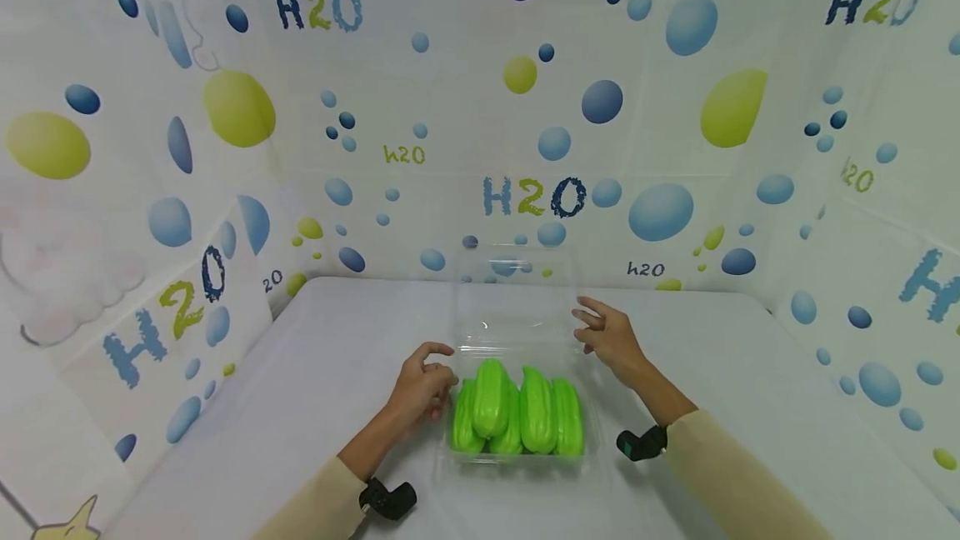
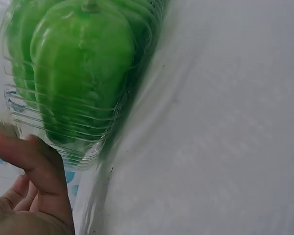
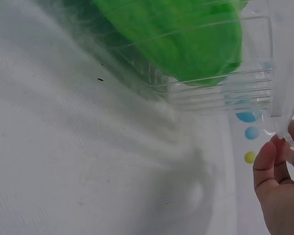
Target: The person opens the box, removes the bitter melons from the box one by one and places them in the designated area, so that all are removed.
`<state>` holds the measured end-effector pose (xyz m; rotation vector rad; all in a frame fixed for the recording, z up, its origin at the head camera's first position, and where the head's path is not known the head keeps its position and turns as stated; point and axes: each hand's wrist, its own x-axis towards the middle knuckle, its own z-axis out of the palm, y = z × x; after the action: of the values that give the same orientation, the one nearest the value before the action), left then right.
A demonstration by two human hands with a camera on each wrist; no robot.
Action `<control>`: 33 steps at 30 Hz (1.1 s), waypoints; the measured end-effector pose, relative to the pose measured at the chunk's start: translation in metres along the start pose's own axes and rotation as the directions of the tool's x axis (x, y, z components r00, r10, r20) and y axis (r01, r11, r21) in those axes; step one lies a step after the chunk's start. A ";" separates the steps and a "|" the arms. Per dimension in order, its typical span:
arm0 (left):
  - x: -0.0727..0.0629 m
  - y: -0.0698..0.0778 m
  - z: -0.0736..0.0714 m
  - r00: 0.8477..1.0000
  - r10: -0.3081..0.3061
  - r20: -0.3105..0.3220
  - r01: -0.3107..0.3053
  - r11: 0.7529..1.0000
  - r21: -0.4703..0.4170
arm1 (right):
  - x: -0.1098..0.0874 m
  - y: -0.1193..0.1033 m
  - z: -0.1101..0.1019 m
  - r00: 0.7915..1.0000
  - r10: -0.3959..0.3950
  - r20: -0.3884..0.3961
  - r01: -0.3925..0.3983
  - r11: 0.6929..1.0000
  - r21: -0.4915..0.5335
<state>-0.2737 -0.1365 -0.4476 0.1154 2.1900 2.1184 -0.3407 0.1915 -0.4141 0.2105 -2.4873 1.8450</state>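
Note:
A clear plastic hinged box stands on the table with its lid raised at the back. Several bright green, ridged, long vegetable-like pieces lie side by side inside. At the box's left back corner is my left hand, index finger reaching toward the rim and the others loosely bent. The left wrist view shows its fingertips right at the box's ribbed corner. My right hand is at the lid's right edge. In the right wrist view, its thumb and fingertips pinch that clear edge.
White cloth covers the table around the box. A white backdrop with blue and green dots and H2O lettering rises behind and on both sides. A black wrist camera sits on the left wrist and another on the right wrist.

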 end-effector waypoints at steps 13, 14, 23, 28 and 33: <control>0.013 -0.003 0.004 0.994 0.095 -0.046 -0.088 0.987 0.134 | -0.005 0.018 0.006 0.996 0.090 0.011 -0.090 0.994 0.062; 0.014 -0.003 0.004 0.994 0.097 -0.039 -0.091 0.986 0.139 | -0.006 0.019 0.006 0.995 0.094 0.017 -0.095 0.994 0.057; 0.017 -0.007 0.004 0.992 0.128 0.005 -0.127 0.979 0.159 | -0.009 0.021 0.012 0.992 0.123 0.033 -0.125 0.991 0.057; 0.015 -0.006 0.004 0.989 0.146 0.016 -0.147 0.977 0.154 | -0.010 0.023 0.014 0.990 0.142 0.023 -0.143 0.988 0.061; 0.015 -0.006 0.001 0.988 0.150 0.031 -0.153 0.975 0.160 | -0.014 0.026 0.014 0.989 0.143 0.048 -0.147 0.983 0.110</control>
<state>-0.2884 -0.1337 -0.4539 0.3222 2.4121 1.9975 -0.3300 0.1867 -0.4449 0.0715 -2.4873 2.0596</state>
